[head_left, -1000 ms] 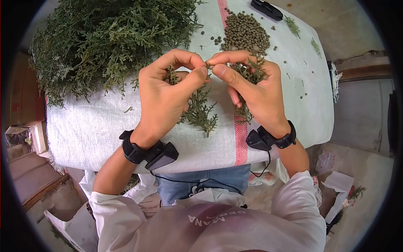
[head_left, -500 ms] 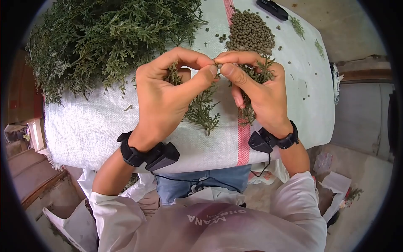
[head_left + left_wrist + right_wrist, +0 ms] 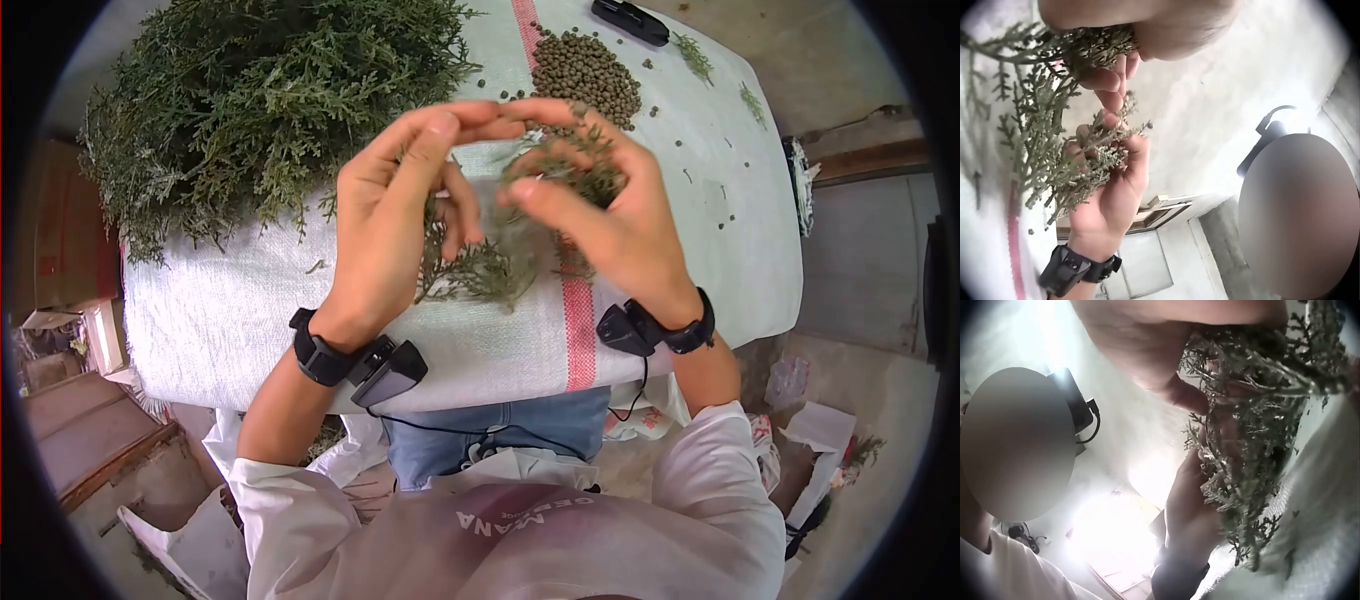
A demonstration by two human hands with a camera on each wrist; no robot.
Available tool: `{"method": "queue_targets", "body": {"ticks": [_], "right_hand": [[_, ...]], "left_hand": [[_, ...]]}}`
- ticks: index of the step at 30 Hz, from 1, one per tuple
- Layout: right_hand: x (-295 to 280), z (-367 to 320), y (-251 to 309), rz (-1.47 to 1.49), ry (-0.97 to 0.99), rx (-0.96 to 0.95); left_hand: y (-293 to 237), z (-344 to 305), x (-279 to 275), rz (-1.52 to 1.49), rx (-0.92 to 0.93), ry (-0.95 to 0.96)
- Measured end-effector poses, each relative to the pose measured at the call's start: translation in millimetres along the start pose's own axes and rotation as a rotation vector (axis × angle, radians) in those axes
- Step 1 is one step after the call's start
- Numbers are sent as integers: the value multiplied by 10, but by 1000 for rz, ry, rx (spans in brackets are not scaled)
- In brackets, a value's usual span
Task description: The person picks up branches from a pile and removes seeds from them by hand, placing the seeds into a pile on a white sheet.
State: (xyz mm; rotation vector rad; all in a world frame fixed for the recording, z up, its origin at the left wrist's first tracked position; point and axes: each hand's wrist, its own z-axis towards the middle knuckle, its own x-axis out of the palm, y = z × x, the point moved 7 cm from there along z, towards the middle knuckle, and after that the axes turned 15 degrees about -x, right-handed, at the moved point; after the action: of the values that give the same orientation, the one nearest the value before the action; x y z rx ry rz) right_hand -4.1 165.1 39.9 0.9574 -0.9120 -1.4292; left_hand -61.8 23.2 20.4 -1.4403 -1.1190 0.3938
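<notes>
My left hand (image 3: pixel 378 220) holds a green conifer sprig (image 3: pixel 478 275) in its lower fingers, and the leafy end hangs below the palm. Its thumb is raised off the forefinger, whose tip meets the right forefinger. My right hand (image 3: pixel 640 220) has another conifer sprig (image 3: pixel 600 170) tucked in its curled fingers, with the thumb lifted and blurred. In the left wrist view, scaly foliage (image 3: pixel 1041 137) spreads between the two hands. The right wrist view shows a woody stem (image 3: pixel 1297 381) under the right hand. Beyond the hands lies a mound of small round brown cones (image 3: pixel 590 80).
A large heap of green conifer branches (image 3: pixel 280 110) covers the back left of a white woven sack surface (image 3: pixel 230 320) with a pink stripe (image 3: pixel 580 340). A black object (image 3: pixel 630 22) lies at the far edge. Loose cones and small sprigs (image 3: pixel 693 58) are scattered on the right.
The thumbs and forefingers were pinched together at a small piece; now both thumbs have lifted and separated. The left hand's sprig has swung and blurred. The hands stay above the sack.
</notes>
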Motion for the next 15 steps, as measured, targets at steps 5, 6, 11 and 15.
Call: {"method": "queue_targets", "body": {"ticks": [5,6,11,15], "right_hand": [[-193,41,79,123,-140,142],[-200,45,60,242,-148,162],[-226,10,114,349,-108,158],[-123,2,213,106,214,159]], "left_hand": [[44,54,48,-93,-63,1],[51,64,48,-91,-65,2],[65,79,-4,-85,-37,75],[205,64,-13,-295,-133,228]]}}
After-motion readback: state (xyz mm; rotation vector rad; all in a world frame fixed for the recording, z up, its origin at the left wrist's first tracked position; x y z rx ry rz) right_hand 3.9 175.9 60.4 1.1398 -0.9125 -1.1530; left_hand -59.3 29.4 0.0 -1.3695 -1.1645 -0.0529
